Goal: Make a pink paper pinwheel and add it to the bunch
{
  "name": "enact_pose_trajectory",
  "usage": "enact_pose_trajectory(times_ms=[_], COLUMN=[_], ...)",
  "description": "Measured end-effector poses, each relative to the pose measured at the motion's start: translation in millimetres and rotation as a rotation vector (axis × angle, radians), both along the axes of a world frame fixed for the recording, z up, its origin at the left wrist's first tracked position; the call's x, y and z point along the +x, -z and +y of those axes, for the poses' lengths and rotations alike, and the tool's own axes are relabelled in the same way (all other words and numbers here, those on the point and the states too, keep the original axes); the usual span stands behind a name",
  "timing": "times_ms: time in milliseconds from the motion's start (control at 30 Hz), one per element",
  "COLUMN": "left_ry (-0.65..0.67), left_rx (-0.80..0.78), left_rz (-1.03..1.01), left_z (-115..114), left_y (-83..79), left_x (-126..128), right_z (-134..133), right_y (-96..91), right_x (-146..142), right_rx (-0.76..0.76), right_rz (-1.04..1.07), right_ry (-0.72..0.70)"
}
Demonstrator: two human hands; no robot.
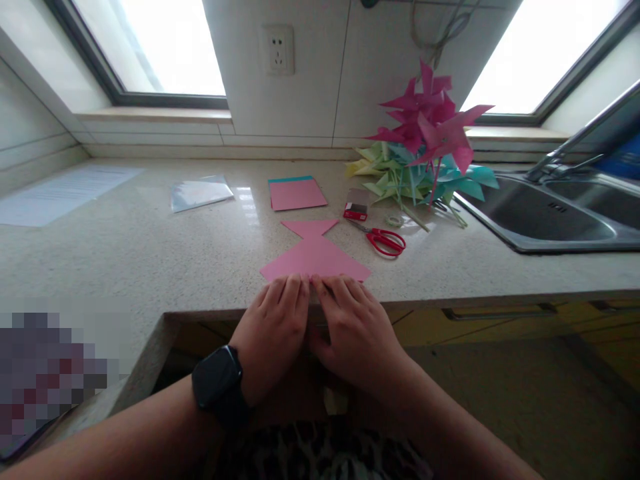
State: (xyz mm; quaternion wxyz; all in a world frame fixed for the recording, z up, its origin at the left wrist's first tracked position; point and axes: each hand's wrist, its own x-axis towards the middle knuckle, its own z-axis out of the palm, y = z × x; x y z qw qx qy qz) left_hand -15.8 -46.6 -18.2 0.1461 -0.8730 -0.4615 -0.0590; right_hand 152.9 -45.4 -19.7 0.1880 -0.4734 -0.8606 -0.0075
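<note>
A sheet of pink paper [315, 259] lies at the counter's front edge, with cut-in notches that narrow it to a waist below a flared far end. Both hands are at its near edge, side by side. My left hand [275, 323], below a black watch, has its fingers together and bent down onto the paper's edge; its thumb is hidden. My right hand [353, 330] presses its curled fingertips on the same edge, the thumb lower down beneath the fingers. What the fingertips cover of the paper cannot be seen.
Red-handled scissors [386, 242], a small red-and-black box [355, 211] and a tape roll [394, 220] lie to the right. Behind are stacked paper squares [299, 193] and a clear packet [201, 193]. Paper pinwheels [425, 127] rest beside the sink [550, 207]. A printed sheet [65, 193] lies left.
</note>
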Motion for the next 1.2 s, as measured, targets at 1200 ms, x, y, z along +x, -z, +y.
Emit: enact_pose_trajectory(times_ms=[1200], left_ry=[0.023], left_rx=[-0.068], left_rz=[0.058], left_z=[13], left_y=[-3.8], left_x=[1], right_z=[5], right_y=[-1.3], right_x=[-6], right_rx=[-0.054], right_rz=[-0.064], right_ry=[0.104])
